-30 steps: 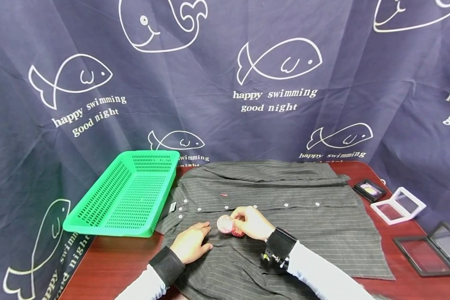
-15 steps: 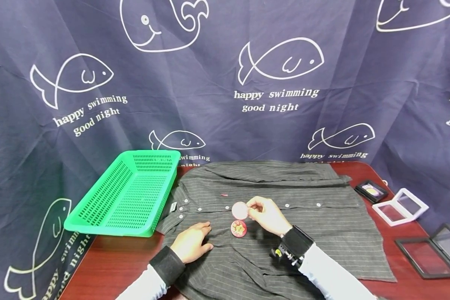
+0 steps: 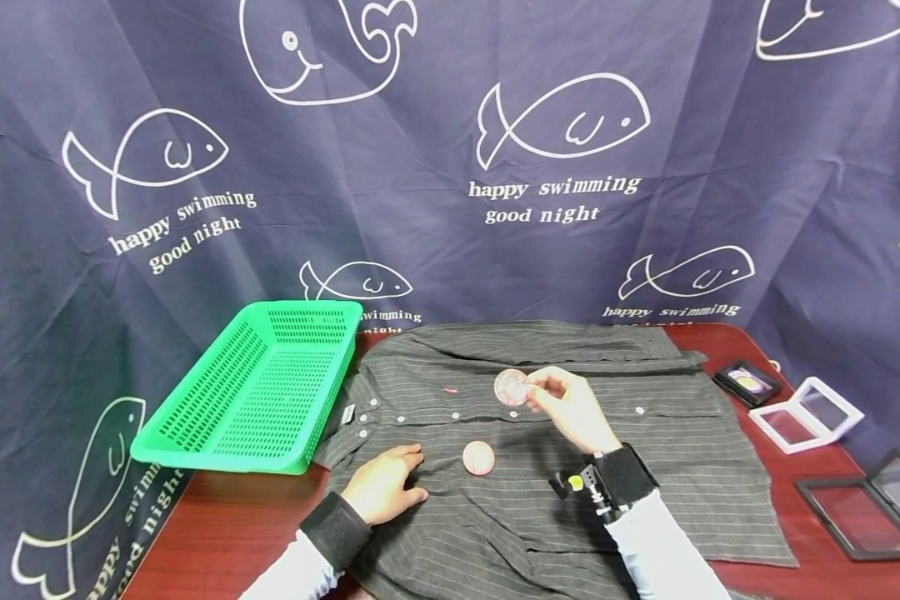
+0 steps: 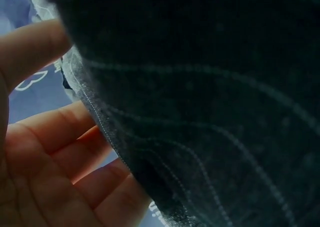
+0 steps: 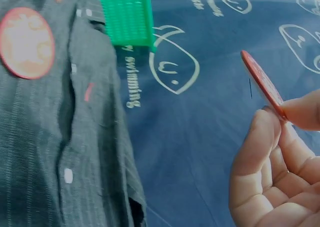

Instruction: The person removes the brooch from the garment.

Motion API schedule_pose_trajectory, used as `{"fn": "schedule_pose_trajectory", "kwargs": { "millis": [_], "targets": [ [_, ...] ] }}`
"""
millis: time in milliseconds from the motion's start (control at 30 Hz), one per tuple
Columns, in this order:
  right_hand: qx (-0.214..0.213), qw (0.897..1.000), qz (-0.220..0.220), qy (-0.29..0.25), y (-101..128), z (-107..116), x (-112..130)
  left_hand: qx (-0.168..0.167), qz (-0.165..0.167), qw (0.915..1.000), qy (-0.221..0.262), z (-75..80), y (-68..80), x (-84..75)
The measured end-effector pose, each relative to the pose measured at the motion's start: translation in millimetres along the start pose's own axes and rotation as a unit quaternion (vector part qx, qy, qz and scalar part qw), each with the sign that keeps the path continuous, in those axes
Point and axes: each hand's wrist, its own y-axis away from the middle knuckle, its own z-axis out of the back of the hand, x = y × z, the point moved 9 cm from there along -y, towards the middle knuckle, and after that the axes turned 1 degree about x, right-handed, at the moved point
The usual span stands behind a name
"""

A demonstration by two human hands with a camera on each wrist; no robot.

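A dark grey pinstriped shirt (image 3: 607, 483) with white buttons lies spread over the table. My right hand (image 3: 570, 408) holds a round red-rimmed pin badge (image 3: 512, 387) by its edge, between thumb and fingers, raised over the shirt's button strip. In the right wrist view that badge (image 5: 262, 82) is almost edge-on, with a thin pin sticking out behind it. A second round badge (image 3: 478, 458) lies face up on the shirt, its picture washed out by glare. Left of it, my left hand (image 3: 385, 486) rests on the shirt, fingers loosely extended; the left wrist view shows fingertips (image 4: 75, 114) against the cloth.
A green plastic basket (image 3: 285, 457) stands at the left, beside the collar. On the right of the red table (image 3: 225, 533) are a small black case (image 3: 746, 382), an open white frame (image 3: 806, 417) and an open black frame (image 3: 862, 508). A blue fish-print curtain (image 3: 435, 150) hangs behind.
My right hand has lifted the pin badge away from beside the other one and moved it up and to the right, uncovering the badge on the shirt. The left hand has stayed in place.
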Motion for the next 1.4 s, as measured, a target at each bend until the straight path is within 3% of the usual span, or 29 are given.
{"fn": "schedule_pose_trajectory", "kwargs": {
  "millis": [500,733,933,1067,1233,1400],
  "targets": [
    [-0.025,0.999,-0.027,-0.03,3,8,-5,0.001,0.012,0.9989,0.046,1.9,-1.3,2.3],
    [-0.026,0.999,-0.028,-0.008,6,9,-1,-0.038,0.015,0.994,0.102,8.5,-7.1,1.2],
    [-0.024,0.999,-0.015,0.015,7,9,5,-0.09,0.021,0.9819,0.165,15.3,-15.3,-3.7],
    [-0.024,1.0,0.002,0.017,8,9,10,-0.116,0.018,0.9679,0.222,22.1,-22.4,-10.0],
    [-0.031,0.999,0.011,0.018,10,10,14,-0.131,0.02,0.9473,0.292,31.1,-31.4,-16.8],
    [-0.032,0.999,0.02,0.018,11,8,17,-0.144,0.024,0.9381,0.314,41.4,-38.0,-24.2]
  ]
}}
